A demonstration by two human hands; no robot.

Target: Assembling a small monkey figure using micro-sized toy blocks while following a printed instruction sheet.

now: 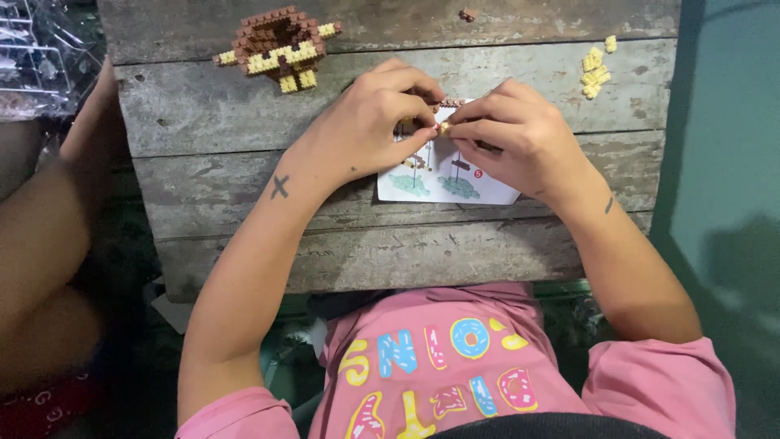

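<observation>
The left hand (370, 122) and the right hand (512, 138) meet in the middle, fingertips touching. Between them sits a tiny yellow block piece (444, 128). Both hands pinch it – the left with thumb and first finger curled in tight, the right with its fingers bent over the top. A little brown bit (451, 103) peeks out just above the right hand's fingers; how it joins the yellow one is hidden.

Right under the hands lies a white instruction sheet (443, 189) with small pictures on it. The hands cover its top half. It rests on a table of old grey wooden planks (244, 203).

Up and away from the left hand, well apart from it, stands a brown and yellow block model (278, 45), partly built, with yellow bits poking out at its sides. Up and to the outside of the right hand is a small heap of loose yellow blocks (595, 71). 1 brown block (467, 14) lies alone near the far edge.

This looks like the joining step: 2 small bits being pushed together over the sheet. It seems early to middle, since the model looks unfinished and loose blocks wait. The next move would need a firm, straight squeeze – the bits are so small that a crooked push could make them pop out and roll off.

Off to the left hand's side, another person's arm (49, 244) rests by the table.
</observation>
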